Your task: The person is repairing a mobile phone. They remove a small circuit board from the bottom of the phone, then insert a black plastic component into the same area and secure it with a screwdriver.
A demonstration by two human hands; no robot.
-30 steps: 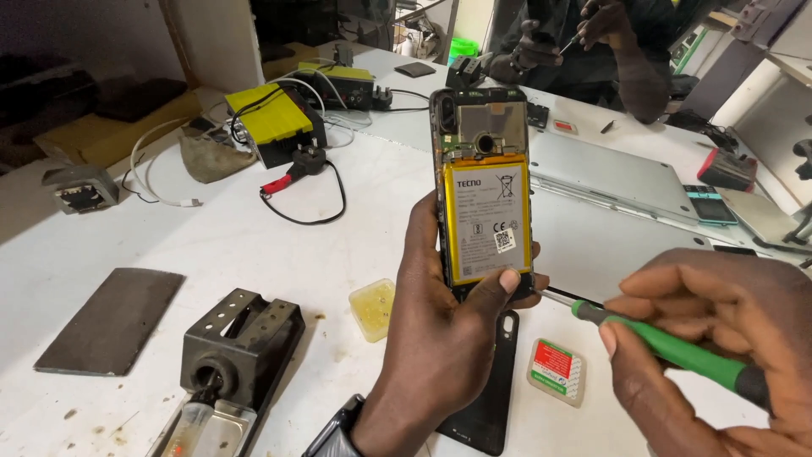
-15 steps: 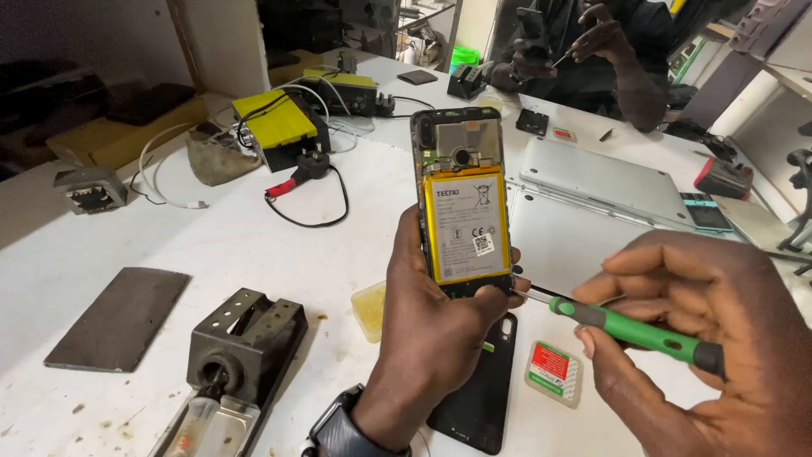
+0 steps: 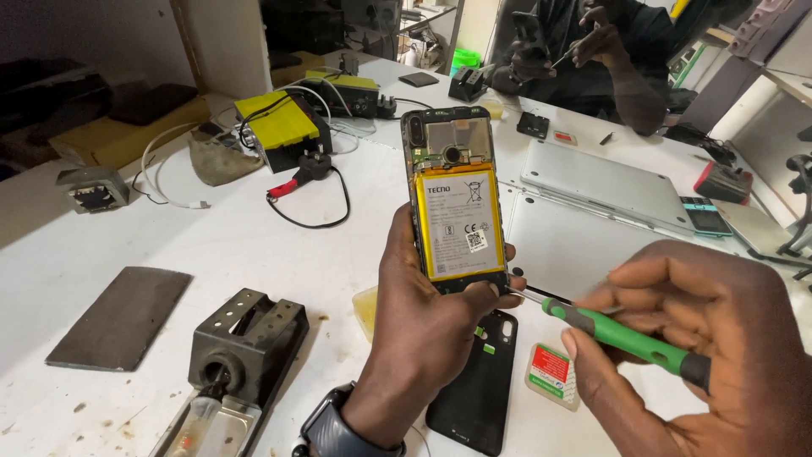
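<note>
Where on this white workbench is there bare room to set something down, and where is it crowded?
Bare white bench lies between the flat grey slab, the black cable loop and the left hand holding the opened phone. Crowded: the far edge around the yellow-topped box, and beneath the hands, near the black back cover.

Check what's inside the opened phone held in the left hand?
Inside the back-less black phone a yellow rectangular battery fills the middle, with the camera module and board above it. The left hand fingers cover the bottom edge, where the green-handled screwdriver tip goes.
</note>
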